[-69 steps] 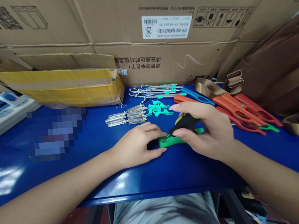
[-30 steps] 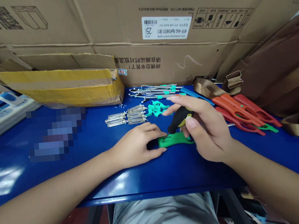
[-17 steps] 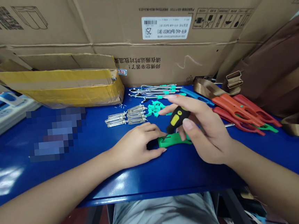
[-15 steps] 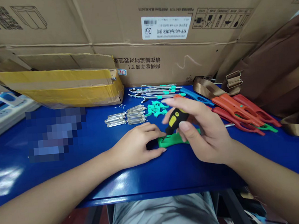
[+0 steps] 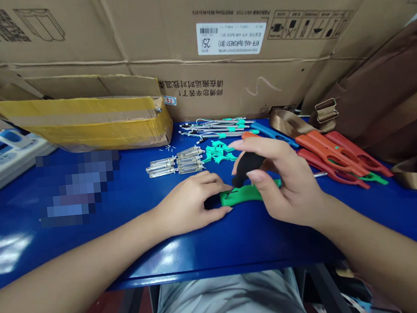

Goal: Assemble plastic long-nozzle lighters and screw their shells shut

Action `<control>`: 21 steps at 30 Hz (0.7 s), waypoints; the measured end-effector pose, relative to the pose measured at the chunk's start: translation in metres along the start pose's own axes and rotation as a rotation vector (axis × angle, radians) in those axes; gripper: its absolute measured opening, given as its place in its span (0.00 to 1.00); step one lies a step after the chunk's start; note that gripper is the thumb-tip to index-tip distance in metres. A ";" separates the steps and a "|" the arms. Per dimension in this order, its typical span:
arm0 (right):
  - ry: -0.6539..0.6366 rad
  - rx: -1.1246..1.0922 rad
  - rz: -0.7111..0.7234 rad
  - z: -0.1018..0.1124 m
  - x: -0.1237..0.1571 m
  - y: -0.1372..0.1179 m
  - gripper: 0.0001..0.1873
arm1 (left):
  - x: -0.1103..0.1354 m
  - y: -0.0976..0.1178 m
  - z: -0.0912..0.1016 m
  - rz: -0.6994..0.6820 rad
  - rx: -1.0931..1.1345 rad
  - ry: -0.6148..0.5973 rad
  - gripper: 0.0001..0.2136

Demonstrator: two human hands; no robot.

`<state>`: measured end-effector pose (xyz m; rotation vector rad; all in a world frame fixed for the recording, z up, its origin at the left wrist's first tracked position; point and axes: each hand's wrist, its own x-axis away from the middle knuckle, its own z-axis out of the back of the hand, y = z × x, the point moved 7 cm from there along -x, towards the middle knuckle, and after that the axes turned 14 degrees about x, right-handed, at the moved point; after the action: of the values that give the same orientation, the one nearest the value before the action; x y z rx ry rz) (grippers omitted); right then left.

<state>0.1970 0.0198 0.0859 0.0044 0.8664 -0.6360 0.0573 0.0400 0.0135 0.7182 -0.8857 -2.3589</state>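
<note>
Below a carton (image 5: 185,56) labelled "25", a green handle (image 5: 246,193) is gripped on the blue table (image 5: 201,245) by the left hand (image 5: 189,204), and a black screwdriver (image 5: 246,165), tip against it, is pinched by the right hand (image 5: 287,188).

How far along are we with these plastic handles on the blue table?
Seemingly done: orange handles lie piled at the right, though whether they are finished is unclear. In hand: the left hand pins a green handle flat while the right hand holds a black screwdriver, tip on it. Seemingly left: metal clips and small teal parts lie loose behind.
</note>
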 end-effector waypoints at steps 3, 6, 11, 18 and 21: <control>0.089 0.113 0.059 0.008 -0.002 -0.004 0.23 | 0.000 0.000 -0.001 -0.003 0.003 -0.010 0.13; 0.038 0.050 0.034 0.006 -0.001 -0.003 0.23 | -0.001 0.000 -0.001 -0.001 0.010 -0.015 0.13; -0.031 -0.064 0.014 0.000 0.001 -0.004 0.25 | 0.000 -0.001 -0.001 0.010 0.019 -0.019 0.13; 0.019 0.039 0.108 0.003 -0.003 -0.011 0.27 | 0.000 -0.002 -0.002 0.027 0.019 -0.021 0.10; -0.017 -0.039 0.049 -0.001 0.000 -0.007 0.27 | -0.001 -0.001 -0.002 0.021 0.017 -0.029 0.12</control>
<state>0.1928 0.0138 0.0867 -0.0150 0.8597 -0.5723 0.0584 0.0406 0.0115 0.6795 -0.9226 -2.3515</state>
